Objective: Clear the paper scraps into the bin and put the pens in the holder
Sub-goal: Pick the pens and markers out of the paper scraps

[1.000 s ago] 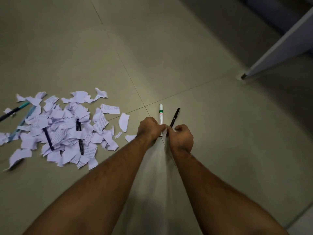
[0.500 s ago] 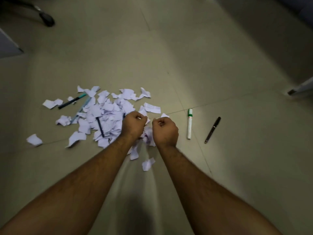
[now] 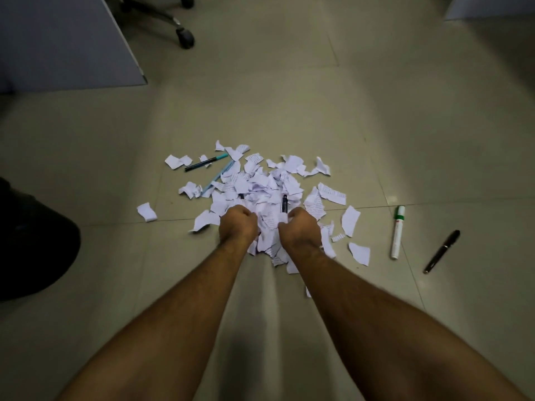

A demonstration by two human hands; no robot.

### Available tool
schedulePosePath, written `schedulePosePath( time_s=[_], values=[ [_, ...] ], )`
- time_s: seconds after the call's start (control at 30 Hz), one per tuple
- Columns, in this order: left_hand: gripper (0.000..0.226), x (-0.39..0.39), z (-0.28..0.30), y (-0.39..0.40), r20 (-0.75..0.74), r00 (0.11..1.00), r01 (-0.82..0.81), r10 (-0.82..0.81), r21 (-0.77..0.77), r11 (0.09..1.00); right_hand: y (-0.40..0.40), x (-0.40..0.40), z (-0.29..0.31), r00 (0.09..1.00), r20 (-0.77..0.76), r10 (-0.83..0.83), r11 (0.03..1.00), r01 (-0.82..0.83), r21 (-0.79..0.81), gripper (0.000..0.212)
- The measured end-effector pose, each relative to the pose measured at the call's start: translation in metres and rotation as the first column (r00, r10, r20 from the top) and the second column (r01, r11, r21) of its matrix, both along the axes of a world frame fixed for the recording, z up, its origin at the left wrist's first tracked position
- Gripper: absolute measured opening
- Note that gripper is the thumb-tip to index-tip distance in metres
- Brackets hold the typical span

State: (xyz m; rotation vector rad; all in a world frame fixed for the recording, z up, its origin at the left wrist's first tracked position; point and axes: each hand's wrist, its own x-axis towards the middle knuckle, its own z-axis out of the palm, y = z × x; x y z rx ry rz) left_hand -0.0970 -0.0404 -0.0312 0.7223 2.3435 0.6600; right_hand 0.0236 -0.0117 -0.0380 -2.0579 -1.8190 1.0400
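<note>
The pale tiled floor (image 3: 289, 111) carries a heap of torn paper scraps (image 3: 260, 183) at its centre, with a black pen (image 3: 284, 203) lying in the heap. At ten o'clock of the heap lie a teal-capped pen (image 3: 206, 163) and a light blue pen (image 3: 217, 178). At four o'clock lie a white marker (image 3: 397, 232) and, just beyond it, a black capped pen (image 3: 441, 251); a chair caster (image 3: 185, 39) stands far off at eleven o'clock.

one head view — looking steeply down, close over the tiled floor (image 3: 376, 111).
</note>
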Motion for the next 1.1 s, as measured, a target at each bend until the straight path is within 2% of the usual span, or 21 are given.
schedulePosePath(
  time_s=[0.1,0.23,0.33,0.47,0.57,0.73,0.87,1.1],
  values=[
    [0.028,0.002,-0.004,0.006,-0.114,0.987,0.101,-0.112,-0.091,0.991,-0.002,-0.002,0.0,0.997,0.07,0.046,0.999,-0.045,-0.009,0.031],
    [0.039,0.006,-0.007,0.005,-0.178,0.975,0.103,-0.134,-0.171,0.98,0.0,-0.001,0.002,0.995,0.067,0.069,0.998,-0.069,-0.005,0.035],
    [0.041,0.011,-0.012,-0.007,-0.208,0.973,0.078,-0.103,-0.124,0.989,-0.003,0.004,0.0,0.996,-0.091,-0.008,1.0,0.009,0.011,0.046],
    [0.032,0.005,-0.016,-0.016,-0.203,0.978,-0.056,0.051,-0.019,0.998,-0.012,0.007,-0.005,0.942,-0.321,-0.1,0.995,0.095,-0.033,0.06],
    [0.03,-0.003,-0.015,-0.015,-0.178,0.983,-0.07,0.051,-0.098,0.993,-0.019,0.007,-0.011,0.885,-0.428,-0.184,0.982,0.151,-0.111,0.065],
    [0.047,-0.004,-0.009,-0.014,-0.098,0.986,-0.147,0.136,-0.119,0.982,-0.026,-0.003,-0.015,0.754,-0.59,-0.287,0.955,0.18,-0.234,0.069],
    [0.036,-0.009,-0.006,-0.019,-0.074,0.974,-0.224,0.216,-0.118,0.967,-0.033,-0.004,-0.008,0.751,-0.603,-0.271,0.958,0.154,-0.24,0.07],
    [0.038,-0.002,-0.001,-0.028,-0.098,0.985,-0.154,0.144,-0.11,0.982,-0.033,0.006,-0.008,0.801,-0.561,-0.209,0.973,0.113,-0.2,0.07]
  ],
)
